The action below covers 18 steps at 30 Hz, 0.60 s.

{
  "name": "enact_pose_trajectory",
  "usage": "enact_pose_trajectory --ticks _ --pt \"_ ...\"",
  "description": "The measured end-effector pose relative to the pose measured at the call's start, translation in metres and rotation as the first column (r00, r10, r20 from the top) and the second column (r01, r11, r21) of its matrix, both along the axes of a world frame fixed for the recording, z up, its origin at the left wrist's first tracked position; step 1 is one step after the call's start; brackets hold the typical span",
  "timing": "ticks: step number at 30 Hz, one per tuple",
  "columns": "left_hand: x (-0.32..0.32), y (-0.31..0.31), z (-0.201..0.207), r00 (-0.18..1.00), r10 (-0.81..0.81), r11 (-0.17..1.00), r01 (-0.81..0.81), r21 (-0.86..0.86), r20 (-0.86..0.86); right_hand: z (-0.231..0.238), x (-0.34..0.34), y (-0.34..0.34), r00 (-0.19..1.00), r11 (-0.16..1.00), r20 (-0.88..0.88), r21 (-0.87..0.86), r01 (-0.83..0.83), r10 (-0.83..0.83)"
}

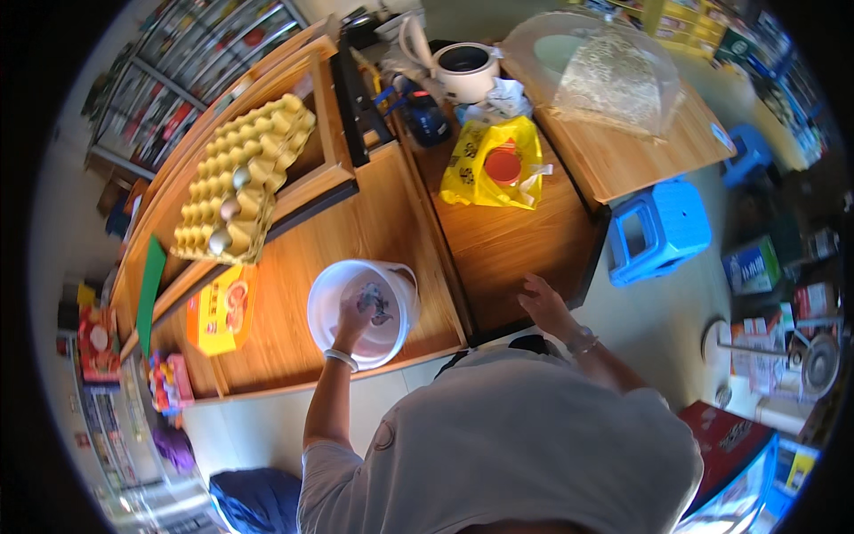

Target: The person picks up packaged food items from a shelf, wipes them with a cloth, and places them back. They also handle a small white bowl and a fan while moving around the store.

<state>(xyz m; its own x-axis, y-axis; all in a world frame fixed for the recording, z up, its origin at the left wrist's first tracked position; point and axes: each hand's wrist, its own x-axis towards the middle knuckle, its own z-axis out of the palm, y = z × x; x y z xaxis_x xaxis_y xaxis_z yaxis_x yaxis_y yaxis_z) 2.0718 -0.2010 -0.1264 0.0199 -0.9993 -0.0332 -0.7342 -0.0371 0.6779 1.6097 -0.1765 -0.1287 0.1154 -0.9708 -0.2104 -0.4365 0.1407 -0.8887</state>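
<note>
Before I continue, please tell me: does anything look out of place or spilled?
The yellow egg tray looks somewhat askew: it appears to overlap the edge of the wooden frame, with its visible eggs all in the nearer half. I see no spill.

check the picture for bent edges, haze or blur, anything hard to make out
Head view: black surrounds the round image, and the wooden counter bows along its outer edge; head view: lower-left shelves look pale, hazy; head view: the grey thing by the left hand is too soft to identify.
</note>
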Motion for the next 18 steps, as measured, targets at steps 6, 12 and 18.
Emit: enact_pose_trajectory --ticks 6,12,18 --pt "-0.011 -0.033 -0.069 0.977 -0.199 0.894 0.147 0.424 0.080 -0.017 0.007 0.053 0.923 0.925 0.088 0.105 0.364 -0.374" --pt "-0.005 -0.030 -0.124 0.842 -0.449 0.870 0.334 0.363 0.300 -0.006 0.050 0.056 0.940 0.947 0.116 0.044 0.317 -0.320" --pt "-0.009 -0.045 -0.055 0.932 -0.332 0.819 0.207 0.534 0.147 0.011 0.067 0.024 0.982 0.966 0.051 -0.175 0.189 -0.183"
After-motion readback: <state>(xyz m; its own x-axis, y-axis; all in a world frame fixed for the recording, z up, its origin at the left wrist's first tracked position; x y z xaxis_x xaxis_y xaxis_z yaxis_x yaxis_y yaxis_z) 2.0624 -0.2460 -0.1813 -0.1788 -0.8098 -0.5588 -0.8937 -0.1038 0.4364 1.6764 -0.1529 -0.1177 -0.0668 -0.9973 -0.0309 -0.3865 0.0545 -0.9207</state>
